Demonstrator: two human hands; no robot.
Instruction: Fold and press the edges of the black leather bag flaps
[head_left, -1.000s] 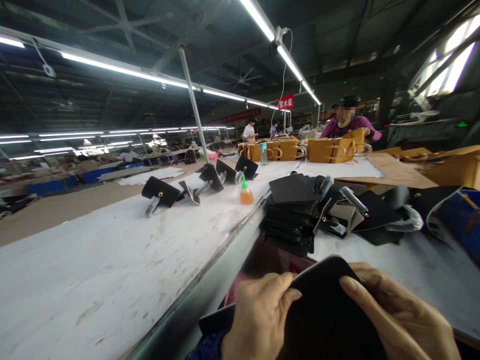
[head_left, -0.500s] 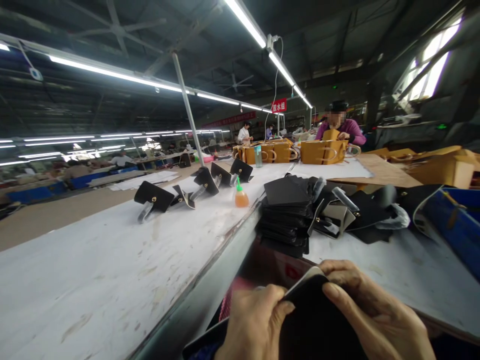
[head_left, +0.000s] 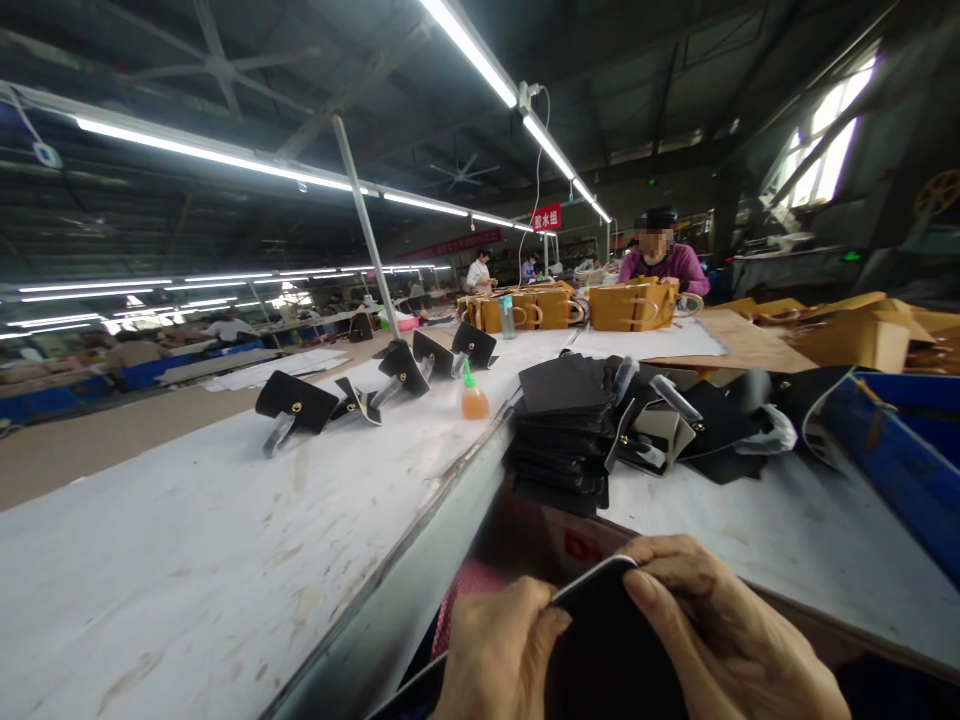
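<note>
Low in the view, both hands grip a black leather-like panel (head_left: 607, 640) with a pale edge along its top. My left hand (head_left: 499, 640) is closed on its left side, thumb on the black face. At the top right corner my right hand (head_left: 720, 625) pinches the edge between thumb and fingers. The panel's lower part runs out of the frame. Just beyond the hands stands a stack of black panels (head_left: 562, 430). Right of that stack lie black pieces with gold clasps and plastic-wrapped parts (head_left: 720, 425), heaped together.
Several black flap pieces (head_left: 296, 400) stand on the white-covered table (head_left: 225, 560) at left. An orange glue bottle (head_left: 475, 402) with a green nozzle is by the table edge. A blue bin (head_left: 907, 450) is at right. Beyond, a person in purple (head_left: 667, 265) sits behind tan bags (head_left: 630, 305).
The view has shifted slightly, so the scene sits a little further left. My right fingers have pressed the panel's top edge closer together; its pale strip now looks thinner.
</note>
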